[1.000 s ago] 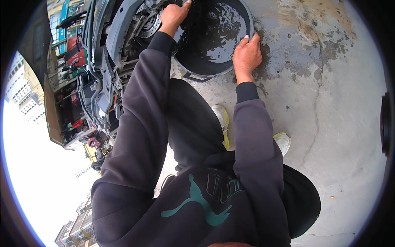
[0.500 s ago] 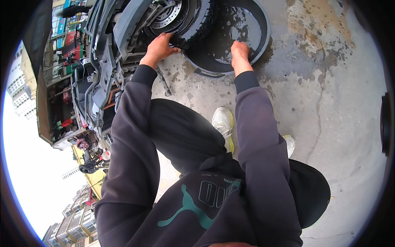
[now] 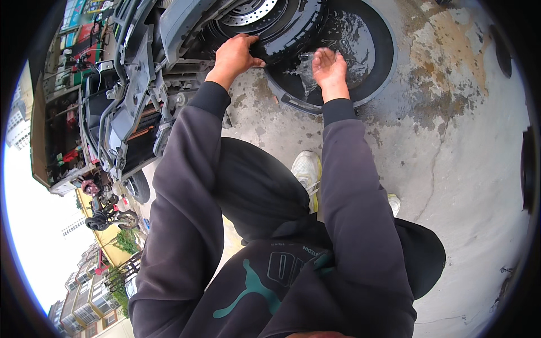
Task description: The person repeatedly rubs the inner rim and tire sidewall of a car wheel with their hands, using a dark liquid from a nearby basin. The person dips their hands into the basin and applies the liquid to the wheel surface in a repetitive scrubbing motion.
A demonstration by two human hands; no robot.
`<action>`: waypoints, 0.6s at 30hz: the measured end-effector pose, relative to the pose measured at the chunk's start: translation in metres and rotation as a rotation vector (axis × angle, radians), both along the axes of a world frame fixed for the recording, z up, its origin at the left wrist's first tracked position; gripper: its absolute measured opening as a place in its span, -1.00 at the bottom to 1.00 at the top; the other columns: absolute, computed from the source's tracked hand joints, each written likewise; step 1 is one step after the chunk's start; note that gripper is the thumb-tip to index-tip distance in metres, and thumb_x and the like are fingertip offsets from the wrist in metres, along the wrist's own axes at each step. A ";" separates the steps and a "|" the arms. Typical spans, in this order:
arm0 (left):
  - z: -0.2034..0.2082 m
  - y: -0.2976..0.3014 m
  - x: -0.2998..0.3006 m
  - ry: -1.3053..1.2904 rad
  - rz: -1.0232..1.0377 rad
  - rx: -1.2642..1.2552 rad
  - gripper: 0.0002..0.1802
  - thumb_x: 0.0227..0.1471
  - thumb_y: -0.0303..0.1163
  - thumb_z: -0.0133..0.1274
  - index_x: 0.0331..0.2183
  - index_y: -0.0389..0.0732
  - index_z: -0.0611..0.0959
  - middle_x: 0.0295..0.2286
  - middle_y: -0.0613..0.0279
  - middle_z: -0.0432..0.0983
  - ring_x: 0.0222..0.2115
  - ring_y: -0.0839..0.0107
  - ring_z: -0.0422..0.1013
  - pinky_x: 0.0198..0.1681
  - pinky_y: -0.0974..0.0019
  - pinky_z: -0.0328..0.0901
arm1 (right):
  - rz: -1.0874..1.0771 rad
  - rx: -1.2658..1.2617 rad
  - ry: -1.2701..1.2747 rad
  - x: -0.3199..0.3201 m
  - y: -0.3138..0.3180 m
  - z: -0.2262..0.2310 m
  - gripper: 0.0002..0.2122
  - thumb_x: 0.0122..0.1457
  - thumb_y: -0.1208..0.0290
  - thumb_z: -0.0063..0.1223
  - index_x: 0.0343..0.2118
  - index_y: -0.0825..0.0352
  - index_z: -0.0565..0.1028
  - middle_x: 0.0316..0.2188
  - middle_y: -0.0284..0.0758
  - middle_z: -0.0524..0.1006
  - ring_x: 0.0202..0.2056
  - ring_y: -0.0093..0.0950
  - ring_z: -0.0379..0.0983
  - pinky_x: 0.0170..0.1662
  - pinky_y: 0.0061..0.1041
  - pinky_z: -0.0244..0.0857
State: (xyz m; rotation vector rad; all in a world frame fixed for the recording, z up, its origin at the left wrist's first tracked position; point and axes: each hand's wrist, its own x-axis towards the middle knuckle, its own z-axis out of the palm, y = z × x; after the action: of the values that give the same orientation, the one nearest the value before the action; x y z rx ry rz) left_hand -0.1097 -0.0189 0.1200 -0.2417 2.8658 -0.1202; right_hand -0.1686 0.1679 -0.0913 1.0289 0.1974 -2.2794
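A wet black tyre (image 3: 293, 35), on a wheel with a drilled brake disc (image 3: 248, 12), dips into a round dark basin (image 3: 389, 59) of water. My left hand (image 3: 234, 59) grips the near side of the tyre, fingertips on its sidewall and thumb lower at the tread. Over the basin my right hand (image 3: 329, 69) is open and empty, palm showing and fingers slightly curled. Around it the water (image 3: 355, 42) is splashed and rippling. Part of the tyre is hidden beneath the water.
At the left stands the vehicle's exposed frame (image 3: 121, 121) with grey panels (image 3: 186, 25). Wet patches mark the concrete floor (image 3: 451, 152). My shoe (image 3: 306, 169) is just short of the basin. Parked motorcycles (image 3: 107, 217) and buildings (image 3: 79, 298) appear farther left.
My right hand has turned from closed fingers to an open palm, and the water is splashing more. My left hand stays at the tyre. The view has shifted slightly.
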 end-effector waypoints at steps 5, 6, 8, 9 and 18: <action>-0.007 -0.006 0.012 0.031 0.057 -0.084 0.04 -0.30 0.02 0.54 0.20 -0.16 0.53 0.21 -0.07 0.37 0.18 0.01 0.38 0.22 0.10 0.33 | -0.018 0.327 0.706 0.002 -0.034 0.134 -0.65 0.44 0.20 -0.16 -0.08 0.41 0.54 -0.12 -0.16 0.63 -0.08 -0.32 0.59 -0.02 -0.33 0.47; -0.008 -0.009 0.021 0.009 0.085 -0.160 0.09 -0.30 0.02 0.54 0.24 -0.18 0.48 0.24 -0.12 0.32 0.22 -0.02 0.34 0.25 0.09 0.30 | 0.247 0.566 1.040 0.006 -0.030 0.159 -0.58 0.43 0.27 -0.07 0.23 0.42 0.38 0.19 -0.11 0.47 0.20 -0.27 0.42 0.27 -0.24 0.25; -0.008 0.004 0.011 -0.107 0.137 -0.251 0.07 -0.12 -0.09 0.45 0.30 -0.27 0.29 0.33 -0.17 0.12 0.33 -0.06 0.16 0.30 0.01 0.27 | 0.587 1.248 1.519 -0.010 -0.046 0.140 -0.51 0.32 0.32 -0.02 0.26 0.42 0.35 0.27 -0.08 0.40 0.31 -0.20 0.29 0.32 -0.19 0.15; -0.005 -0.004 0.017 -0.148 0.180 -0.253 0.02 -0.08 -0.15 0.40 0.31 -0.29 0.29 0.33 -0.16 0.12 0.33 -0.05 0.16 0.30 0.02 0.27 | 0.786 1.501 1.711 0.001 -0.049 0.150 -0.47 0.27 0.32 0.02 0.27 0.43 0.36 0.28 -0.07 0.39 0.35 -0.18 0.24 0.34 -0.17 0.12; -0.010 -0.022 0.032 -0.203 0.183 -0.169 -0.08 -0.06 -0.35 0.31 0.28 -0.37 0.28 0.30 -0.38 0.14 0.29 -0.13 0.22 0.31 0.07 0.25 | 0.789 1.789 2.232 0.071 -0.032 0.121 -0.42 0.28 0.48 -0.14 0.40 0.21 0.23 0.46 -0.35 0.15 0.47 -0.39 0.00 0.44 -0.08 -0.12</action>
State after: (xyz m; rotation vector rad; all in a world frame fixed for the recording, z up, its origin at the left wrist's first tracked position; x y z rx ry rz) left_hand -0.0781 -0.0413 0.1105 -0.4933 2.6186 -0.3325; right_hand -0.0974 0.1354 0.0295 -1.4322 2.7676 -0.7707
